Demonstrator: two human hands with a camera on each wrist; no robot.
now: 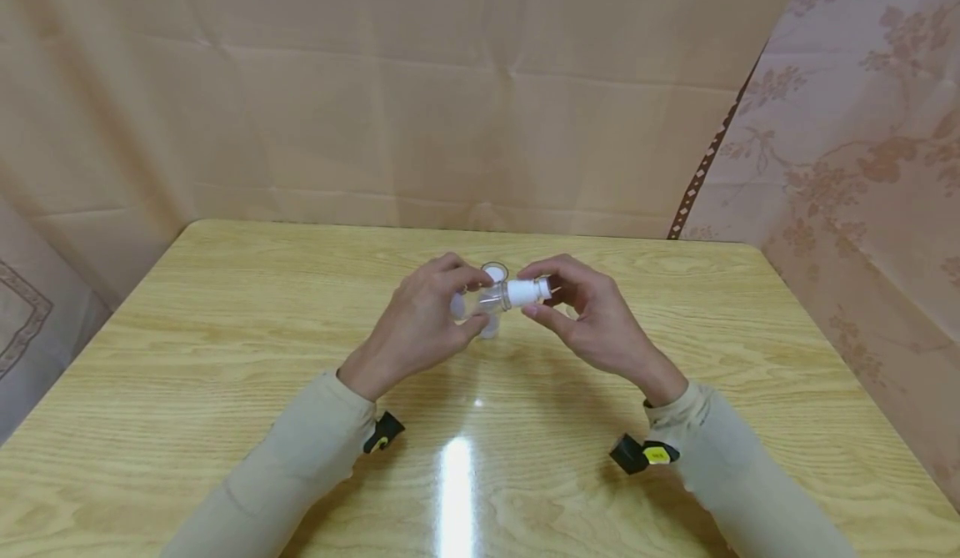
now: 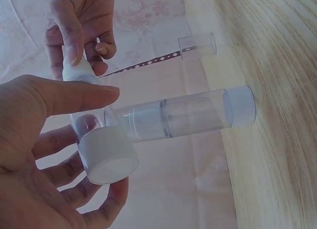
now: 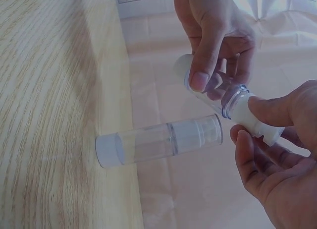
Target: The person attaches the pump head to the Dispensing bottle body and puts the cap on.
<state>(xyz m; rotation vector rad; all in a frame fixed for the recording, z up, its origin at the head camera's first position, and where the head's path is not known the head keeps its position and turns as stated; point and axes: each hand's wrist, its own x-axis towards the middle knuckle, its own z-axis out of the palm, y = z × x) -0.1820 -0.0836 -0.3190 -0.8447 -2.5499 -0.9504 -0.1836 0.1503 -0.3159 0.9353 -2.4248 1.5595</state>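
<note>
Head view: a clear bottle point(image 1: 471, 301) is held tilted on its side, above the table point(image 1: 540, 458) and between the two hands. Its body is grasped by the left hand point(image 1: 420, 316), with the thumb on the near side and fingers curled about the far side; its white pump top point(image 1: 522, 293) is pinched by the right hand point(image 1: 596, 316) between thumb and fingers. Past the gap between the hands a second bottle point(image 3: 148, 144) is seen standing upright, and a small clear cap point(image 2: 198, 46) is set on the table near the right hand. Whether the joint is fully tightened cannot be told, its threads being covered. For good work there, bottle and pump top are best kept in one line, the body steadied without hard squeezing, any turning done evenly by the widest part, and the second bottle left unbrushed.
</note>
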